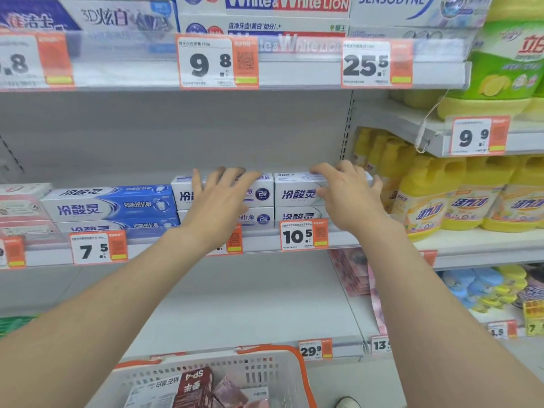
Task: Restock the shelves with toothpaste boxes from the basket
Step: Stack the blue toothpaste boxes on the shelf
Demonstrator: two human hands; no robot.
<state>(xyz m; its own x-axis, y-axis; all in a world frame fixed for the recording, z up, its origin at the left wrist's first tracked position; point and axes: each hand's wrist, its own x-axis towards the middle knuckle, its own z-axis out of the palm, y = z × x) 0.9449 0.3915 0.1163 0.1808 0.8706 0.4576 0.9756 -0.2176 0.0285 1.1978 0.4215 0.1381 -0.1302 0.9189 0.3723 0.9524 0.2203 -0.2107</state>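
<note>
Grey metal shelf point(265, 240) above white orange-rimmed plastic basket point(273, 372) bore white cardboard toothpaste boxes point(262, 192), blue-lettered, stacked two high at its front. Left hand point(219, 201) pressed flat, fingers spread, on the left stack; right hand point(350, 195) clasped the upper right box point(297, 194).

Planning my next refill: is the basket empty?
Not empty. The basket holds several boxes, including a dark red box and a white box.

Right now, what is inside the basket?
The basket holds a white box, a dark red box and pink packs. Anything beneath them, and the basket's near half, is out of sight.
</note>
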